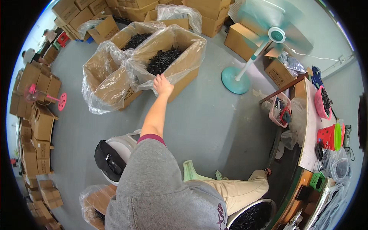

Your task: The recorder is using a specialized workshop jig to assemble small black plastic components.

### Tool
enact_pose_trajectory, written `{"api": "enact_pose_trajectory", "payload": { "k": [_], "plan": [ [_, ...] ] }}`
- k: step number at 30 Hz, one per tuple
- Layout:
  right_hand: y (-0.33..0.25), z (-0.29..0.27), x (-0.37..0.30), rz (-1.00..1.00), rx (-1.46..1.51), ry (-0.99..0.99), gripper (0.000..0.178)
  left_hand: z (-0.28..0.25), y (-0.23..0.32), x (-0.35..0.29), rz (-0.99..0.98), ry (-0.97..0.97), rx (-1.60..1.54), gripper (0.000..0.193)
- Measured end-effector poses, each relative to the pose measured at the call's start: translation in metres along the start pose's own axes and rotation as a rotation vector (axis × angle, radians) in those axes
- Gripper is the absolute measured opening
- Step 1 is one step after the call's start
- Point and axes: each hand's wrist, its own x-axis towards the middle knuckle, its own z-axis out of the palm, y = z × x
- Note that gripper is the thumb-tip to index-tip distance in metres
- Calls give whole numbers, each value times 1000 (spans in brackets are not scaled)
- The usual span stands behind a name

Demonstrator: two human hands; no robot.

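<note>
My left arm reaches out, and my left hand [163,85] is at the near rim of a tall carton [187,79] lined with clear plastic. Its fingers are bent over the edge and look closed on the plastic liner [147,82]. Inside that carton lies a heap of small black parts [164,60], too small to name. Beside it on the left stands another lined carton [109,78], its bottom out of sight. A third lined carton [124,38] behind holds more black parts. My right hand does not show.
A turquoise standing fan [235,80] spins right of the cartons. At right, a workbench [306,149] carries a pink basket [323,102] and a red bucket [327,137]. A white tub [273,210] of black parts stands by my leg. A black bag [108,161] hangs on a chair.
</note>
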Motion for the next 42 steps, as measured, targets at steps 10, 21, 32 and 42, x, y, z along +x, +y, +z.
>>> {"api": "enact_pose_trajectory", "payload": {
  "k": [10, 21, 32, 42],
  "plan": [
    [-4, 10, -32, -64, -33, 75, 17, 11, -5, 72, -124, -317, 189, 101],
    [-4, 23, -36, -116, -44, 121, 18, 47, -27, 97, -69, -325, 354, 34],
    [-6, 47, -53, -163, -101, 137, 19, 61, -20, 101, 115, -248, 325, 29],
    [-9, 41, -51, -207, -121, 171, 23, 70, 7, 78, 431, -505, 663, 30]
  ]
}}
